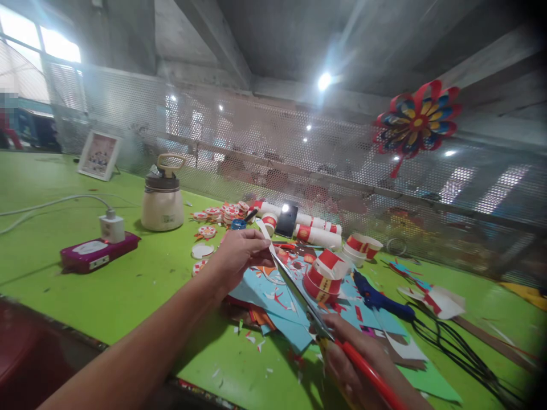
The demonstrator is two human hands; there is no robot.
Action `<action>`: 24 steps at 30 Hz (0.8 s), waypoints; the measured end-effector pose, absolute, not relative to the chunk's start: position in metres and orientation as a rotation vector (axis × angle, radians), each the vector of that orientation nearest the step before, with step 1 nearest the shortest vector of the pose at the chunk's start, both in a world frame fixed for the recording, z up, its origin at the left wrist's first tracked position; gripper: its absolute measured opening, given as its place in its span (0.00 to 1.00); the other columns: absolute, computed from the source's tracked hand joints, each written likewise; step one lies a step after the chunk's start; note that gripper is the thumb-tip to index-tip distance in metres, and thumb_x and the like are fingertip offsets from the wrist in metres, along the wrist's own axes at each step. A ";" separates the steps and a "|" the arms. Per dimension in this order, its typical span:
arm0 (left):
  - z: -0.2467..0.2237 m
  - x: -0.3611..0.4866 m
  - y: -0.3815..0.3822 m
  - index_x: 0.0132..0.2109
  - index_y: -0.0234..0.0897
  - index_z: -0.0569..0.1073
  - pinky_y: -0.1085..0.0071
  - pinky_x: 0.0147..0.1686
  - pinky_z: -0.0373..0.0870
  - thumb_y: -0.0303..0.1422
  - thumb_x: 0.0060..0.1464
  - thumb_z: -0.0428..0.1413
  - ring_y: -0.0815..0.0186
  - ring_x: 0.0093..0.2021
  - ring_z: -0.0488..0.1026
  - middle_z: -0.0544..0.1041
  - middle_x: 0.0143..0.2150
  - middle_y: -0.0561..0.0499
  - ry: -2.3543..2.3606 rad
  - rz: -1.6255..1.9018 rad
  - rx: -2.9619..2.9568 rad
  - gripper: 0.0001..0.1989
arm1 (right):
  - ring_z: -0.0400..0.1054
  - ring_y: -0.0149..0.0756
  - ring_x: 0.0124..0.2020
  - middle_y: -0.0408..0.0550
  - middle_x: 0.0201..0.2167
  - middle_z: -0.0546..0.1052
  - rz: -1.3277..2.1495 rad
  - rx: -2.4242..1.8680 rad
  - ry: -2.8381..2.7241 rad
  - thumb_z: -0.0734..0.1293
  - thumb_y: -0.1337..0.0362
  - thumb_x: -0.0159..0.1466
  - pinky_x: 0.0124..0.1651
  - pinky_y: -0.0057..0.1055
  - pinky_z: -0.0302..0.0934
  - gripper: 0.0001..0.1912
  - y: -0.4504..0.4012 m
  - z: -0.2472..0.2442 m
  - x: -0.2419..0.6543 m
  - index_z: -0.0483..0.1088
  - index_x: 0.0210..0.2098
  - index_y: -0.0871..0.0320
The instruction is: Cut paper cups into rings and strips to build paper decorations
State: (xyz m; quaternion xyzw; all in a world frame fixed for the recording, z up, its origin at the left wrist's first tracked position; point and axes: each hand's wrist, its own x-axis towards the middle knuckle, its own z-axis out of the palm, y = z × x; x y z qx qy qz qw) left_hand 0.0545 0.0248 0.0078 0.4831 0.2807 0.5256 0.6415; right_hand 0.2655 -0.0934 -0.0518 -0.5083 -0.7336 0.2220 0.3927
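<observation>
My left hand (244, 254) pinches a narrow white paper strip (266, 232) between thumb and fingers. In my right hand (348, 356) is a pair of scissors (301, 293) with red on the handle. The long blades point up and left, with their tips at the lower end of the strip; whether they touch it I cannot tell. Light blue paper sheets (294, 330) lie under both hands, littered with red and white scraps. Close to the blades a red and white paper cup (325, 276) stands upside down on the sheets.
A blue glue gun (382, 299) with black cable lies to the right. Behind are paper cup stacks (318, 235), a phone (286, 220) and flower-shaped paper pieces (231, 212). At left stand a spray bottle (162, 202), a purple power strip (100, 253) and a picture frame (99, 155).
</observation>
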 end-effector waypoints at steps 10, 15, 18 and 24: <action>0.006 0.055 0.025 0.23 0.31 0.68 0.72 0.27 0.70 0.25 0.44 0.59 0.67 0.24 0.74 0.75 0.22 0.46 0.655 1.186 1.105 0.07 | 0.68 0.35 0.29 0.45 0.28 0.72 0.418 -1.323 -2.029 0.59 0.55 0.64 0.33 0.30 0.62 0.12 -0.092 -0.046 0.269 0.69 0.38 0.54; 0.008 0.051 0.027 0.23 0.31 0.69 0.69 0.30 0.72 0.23 0.46 0.57 0.66 0.24 0.74 0.74 0.21 0.47 0.686 1.231 1.079 0.06 | 0.65 0.33 0.22 0.42 0.22 0.69 0.382 -1.322 -2.069 0.59 0.55 0.64 0.25 0.27 0.57 0.13 -0.092 -0.049 0.270 0.68 0.37 0.55; 0.010 0.049 0.028 0.23 0.30 0.71 0.70 0.31 0.71 0.23 0.45 0.57 0.67 0.24 0.73 0.75 0.22 0.46 0.678 1.262 1.053 0.06 | 0.63 0.32 0.21 0.43 0.21 0.70 0.367 -1.330 -2.007 0.57 0.51 0.65 0.24 0.27 0.56 0.15 -0.095 -0.048 0.269 0.68 0.38 0.55; 0.014 0.044 0.028 0.25 0.30 0.73 0.75 0.29 0.70 0.22 0.46 0.59 0.72 0.25 0.70 0.74 0.25 0.49 0.636 1.261 0.944 0.05 | 0.67 0.35 0.24 0.45 0.23 0.72 0.351 -1.324 -1.904 0.58 0.48 0.64 0.28 0.29 0.62 0.18 -0.103 -0.043 0.264 0.69 0.40 0.53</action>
